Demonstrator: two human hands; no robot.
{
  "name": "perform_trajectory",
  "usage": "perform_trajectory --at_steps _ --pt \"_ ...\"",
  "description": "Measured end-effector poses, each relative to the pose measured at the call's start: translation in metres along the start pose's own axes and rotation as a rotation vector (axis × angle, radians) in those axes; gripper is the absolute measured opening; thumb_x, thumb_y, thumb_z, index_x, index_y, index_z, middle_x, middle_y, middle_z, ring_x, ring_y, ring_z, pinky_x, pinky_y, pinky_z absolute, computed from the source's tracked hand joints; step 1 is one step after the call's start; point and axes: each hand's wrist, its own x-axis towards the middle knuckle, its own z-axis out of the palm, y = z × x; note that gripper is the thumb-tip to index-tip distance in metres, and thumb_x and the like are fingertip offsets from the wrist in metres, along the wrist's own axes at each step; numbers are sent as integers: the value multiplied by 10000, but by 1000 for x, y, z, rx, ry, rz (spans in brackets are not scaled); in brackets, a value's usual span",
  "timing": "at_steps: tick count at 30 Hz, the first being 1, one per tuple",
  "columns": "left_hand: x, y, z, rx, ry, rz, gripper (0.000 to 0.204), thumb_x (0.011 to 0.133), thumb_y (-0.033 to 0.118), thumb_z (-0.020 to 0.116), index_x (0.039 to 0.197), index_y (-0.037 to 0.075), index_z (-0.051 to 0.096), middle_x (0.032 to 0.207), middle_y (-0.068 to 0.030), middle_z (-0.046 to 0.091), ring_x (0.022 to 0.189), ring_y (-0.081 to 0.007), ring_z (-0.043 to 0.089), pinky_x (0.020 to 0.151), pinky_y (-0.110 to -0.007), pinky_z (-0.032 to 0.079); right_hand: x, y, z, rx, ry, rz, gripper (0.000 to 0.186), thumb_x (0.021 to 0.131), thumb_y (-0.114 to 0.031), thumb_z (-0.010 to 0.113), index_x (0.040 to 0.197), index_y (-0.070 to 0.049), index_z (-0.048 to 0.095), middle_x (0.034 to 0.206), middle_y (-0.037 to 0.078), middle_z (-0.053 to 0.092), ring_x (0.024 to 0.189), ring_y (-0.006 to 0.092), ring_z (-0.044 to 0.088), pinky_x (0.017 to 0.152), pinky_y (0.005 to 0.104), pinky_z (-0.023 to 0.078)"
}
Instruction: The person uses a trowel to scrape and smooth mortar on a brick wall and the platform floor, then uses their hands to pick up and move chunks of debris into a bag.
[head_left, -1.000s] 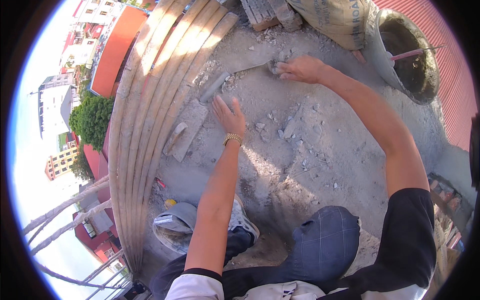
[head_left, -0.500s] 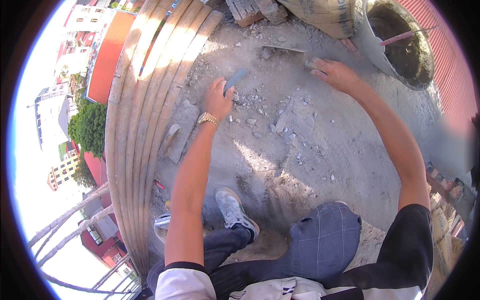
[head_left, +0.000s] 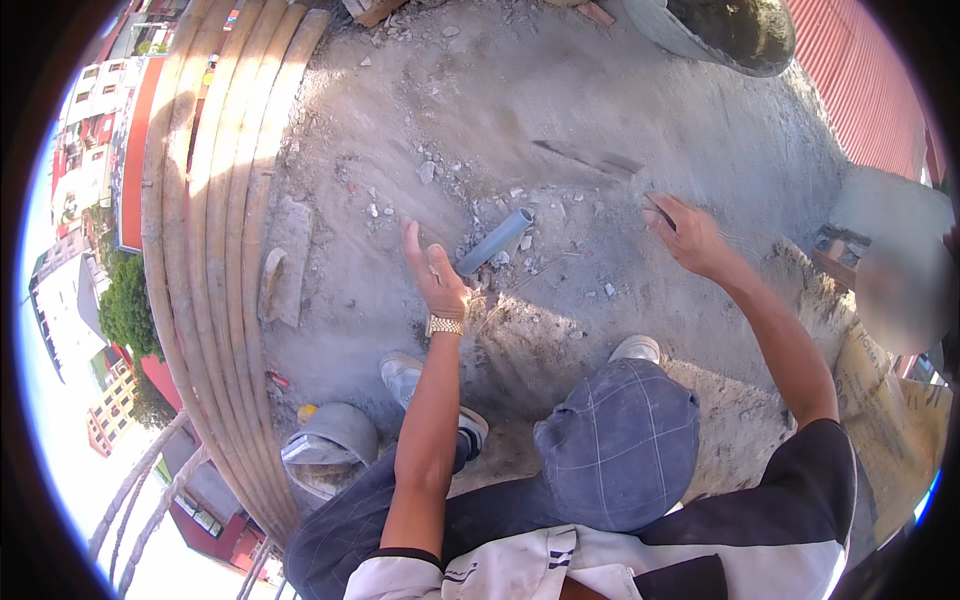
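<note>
Grey pipe piece (head_left: 495,241) among rubble

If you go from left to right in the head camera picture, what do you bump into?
Curved wooden planks → flat stone slab → left hand → grey pipe → right hand.

A dusty concrete floor (head_left: 620,150) carries a grey pipe piece (head_left: 495,241), scattered rubble (head_left: 427,172) and a bucket (head_left: 330,445).

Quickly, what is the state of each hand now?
Left hand: open, empty, beside the grey pipe.
Right hand: closed on a thin tool, blurred.
</note>
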Motion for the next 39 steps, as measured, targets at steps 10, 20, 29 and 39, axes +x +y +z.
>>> perform_trajectory --at_steps 10,20,29,39 --pt "28 55 61 344 -227 149 822 884 613 622 1451 38 466 1524 -217 409 1444 -386 327 1197 -511 202 -34 -86 111 511 62 364 585 1048 -502 393 1077 48 589 948 327 640 938 462 643 820 518 480" --pt "40 107 69 -123 -114 -122 624 774 335 839 1214 -54 629 1230 -185 653 1085 -336 647 945 -415 499 -26 -159 98 683 150 379 491 1050 -422 435 1039 48 576 883 297 623 857 449 617 777 502 470" --pt "67 315 3 -211 -321 138 479 810 168 832 1183 -58 634 1161 -176 680 1003 -297 666 874 -407 521 -132 -280 -100 646 247 401 322 939 -135 541 1217 28 540 1084 259 576 919 422 657 782 472 538" --pt "-35 654 -20 -261 -630 315 479 837 287 829 1150 -39 671 1013 -116 738 838 -185 690 761 -348 547 -366 -354 -310 839 760 610 414 1041 -368 471 1077 42 517 917 312 636 912 491 623 766 520 469"
